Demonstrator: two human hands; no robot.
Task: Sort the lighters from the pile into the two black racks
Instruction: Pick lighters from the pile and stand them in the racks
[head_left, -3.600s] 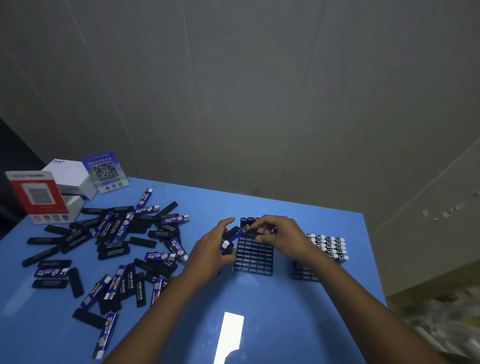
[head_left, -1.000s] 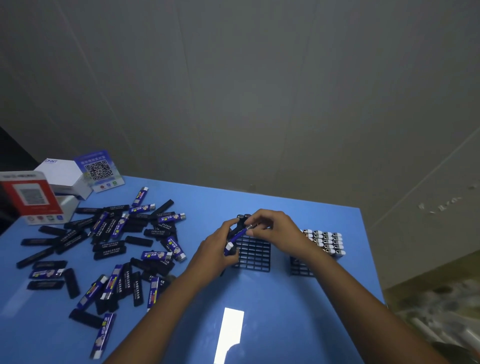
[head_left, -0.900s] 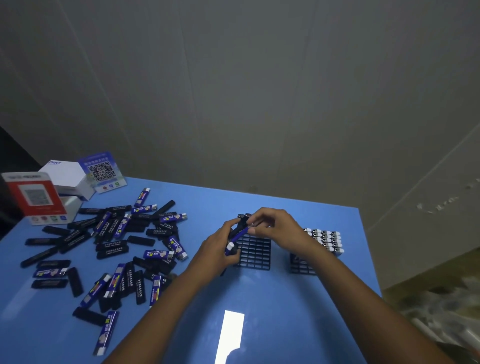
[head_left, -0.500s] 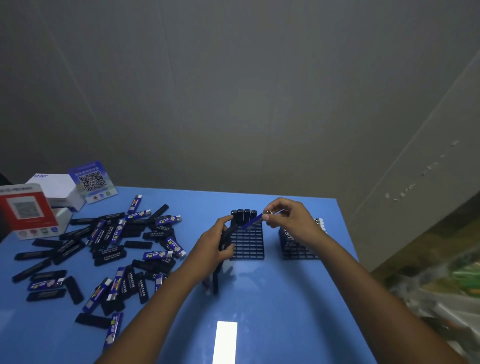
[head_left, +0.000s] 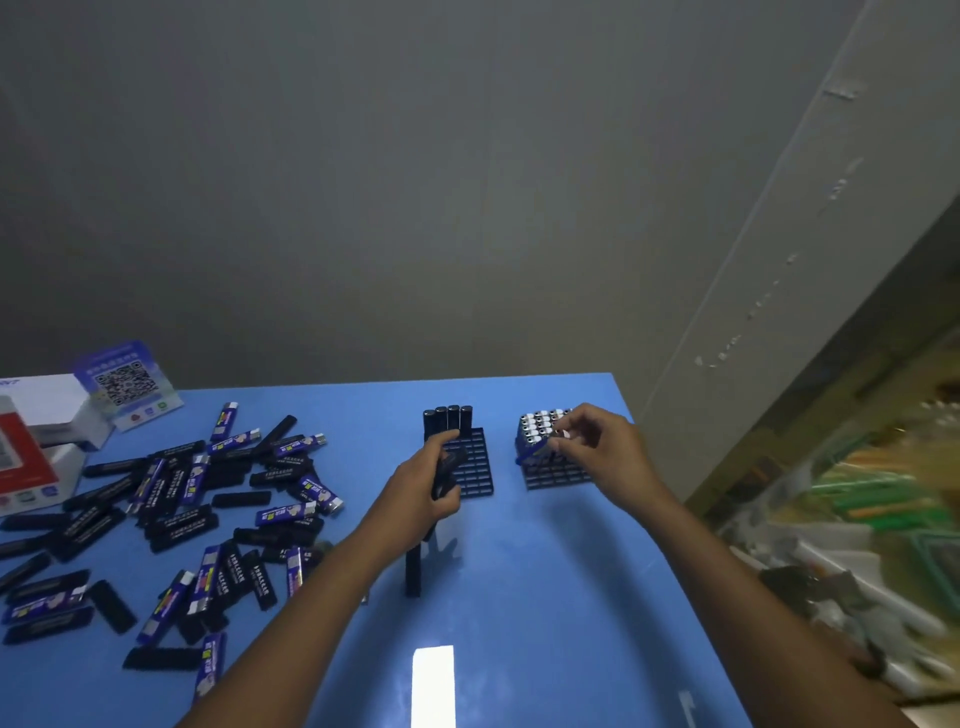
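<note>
Blue lighter (head_left: 532, 451) is pinched in the right hand (head_left: 602, 452), its long side tipped toward 8 o'clock, right over the right rack (head_left: 556, 475). Black lighter (head_left: 447, 470) is held in the left hand (head_left: 423, 491), with the left rack (head_left: 475, 467) just at its 2 o'clock, so each hand is nearest its own rack

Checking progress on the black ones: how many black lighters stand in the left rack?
4, upright side by side along the far edge of the left rack, at and. The left hand may hide others.
</note>
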